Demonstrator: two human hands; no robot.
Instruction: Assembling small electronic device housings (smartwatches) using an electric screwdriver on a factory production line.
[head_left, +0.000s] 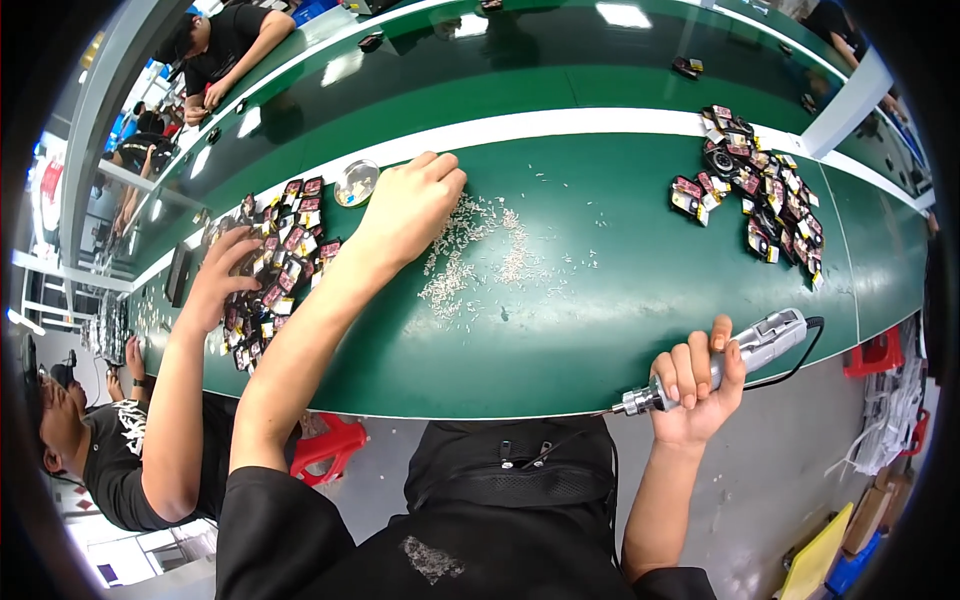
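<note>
My right hand [695, 385] grips a grey electric screwdriver [735, 358] near the front edge of the green conveyor table [620, 310]; its tip points left and a black cable trails off its back end. My left hand [412, 205] reaches out over the belt, fingers curled, resting at the left edge of a scatter of small silver screws [478, 252]. Whether it pinches a screw is hidden. A heap of small black-and-red parts [275, 262] lies just left of that hand.
A co-worker's hand [222, 275] from the left rests on the same heap. A second pile of the parts [760, 190] lies at the right. A small round metal dish [356, 182] sits by the white stripe. Red stools [330, 448] stand below the table.
</note>
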